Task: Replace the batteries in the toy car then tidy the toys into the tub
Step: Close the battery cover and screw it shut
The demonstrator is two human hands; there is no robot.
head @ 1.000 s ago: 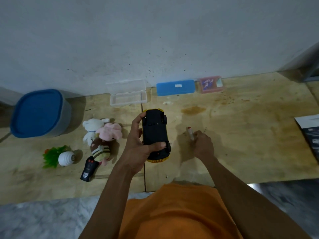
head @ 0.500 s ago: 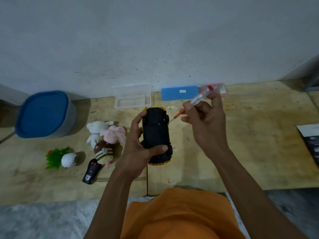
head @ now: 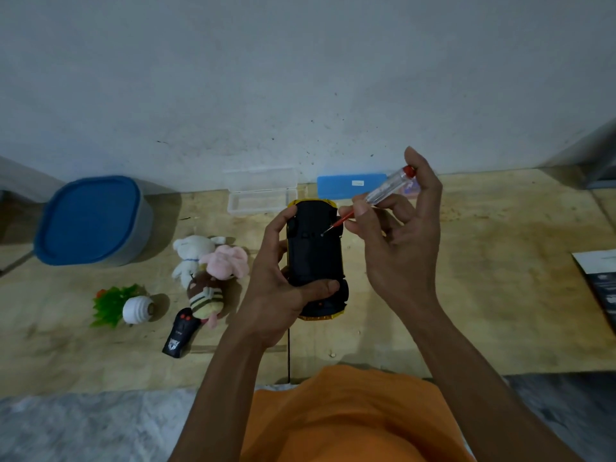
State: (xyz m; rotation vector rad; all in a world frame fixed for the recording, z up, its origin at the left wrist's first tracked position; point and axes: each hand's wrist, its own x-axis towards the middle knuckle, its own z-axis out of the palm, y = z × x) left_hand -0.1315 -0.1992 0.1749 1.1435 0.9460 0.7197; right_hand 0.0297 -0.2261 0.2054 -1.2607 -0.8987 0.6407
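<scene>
**Screwdriver tip on the upturned toy car**

The yellow toy car with a black plastic underside (head: pixel 315 255) is held belly-up just above the pale wooden tabletop (head: pixel 466 295), in the middle of the scene. The left hand (head: pixel 280 295) grips it, fingers curled along its left flank and thumb pressed across the near end. The right hand (head: pixel 400 241) pinches a slim screwdriver with a clear handle, red cap and red shaft (head: pixel 383 191), slanted down to the left, its metal tip touching a small screw on the underside, towards the car's far end.

Left of the car lies a huddle of three small plush toys: a white one (head: pixel 190 255), a pink one (head: pixel 228 263) and a brown striped one (head: pixel 205 296), touching one another. Just beside the striped one is a black remote control with red buttons (head: pixel 180 335); a pale emblem shows on its near end, its lettering too small to read. Further left, a white ribbed toy on green plastic leaves (head: pixel 133 308) lies on its side. Beyond that stands the grey round-cornered tub with a blue lid (head: pixel 90 221), closed, contents hidden.

Against the grey wall, a clear plastic box (head: pixel 261 198) stands open; nothing shows inside it. A flat blue case (head: pixel 350 186) to its right bears a small white label, illegible. A dark printed sheet (head: pixel 600 281) lies at the right edge. An orange garment (head: pixel 350 418) fills the near foreground.
</scene>
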